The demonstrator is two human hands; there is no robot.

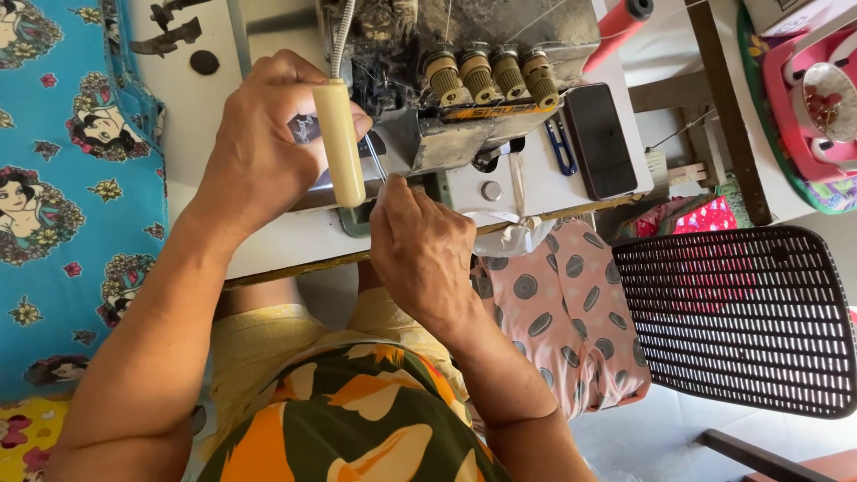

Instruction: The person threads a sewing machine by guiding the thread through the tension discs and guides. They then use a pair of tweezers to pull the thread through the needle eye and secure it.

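Along the left edge a blue printed fabric [62, 178] hangs over the white worktop [268, 241], with a patch of yellow cloth at the near left corner. Just right of it the left hand [263, 147] is clenched around a cream-coloured tool handle [339, 143], which stands nearly upright; a thin metal shaft runs from that grip toward the machine's working area. The right hand [424, 250] sits near the worktop's front edge, just right of the handle's lower end, fingers pinched together at the front of the sewing machine [464, 98]; what they pinch is too small to tell, possibly a thread. The grey, lint-covered machine carries a row of four ribbed tension knobs [491, 76] on its far side. Right of the machine lie blue thread snips [561, 147] and, beside them, a dark phone [600, 140]. A pink fabric with round dark prints [571, 303] hangs below the worktop edge near the right forearm. Further right stands a black perforated plastic chair [741, 317], and at the far right edge a pink and green container [803, 107].
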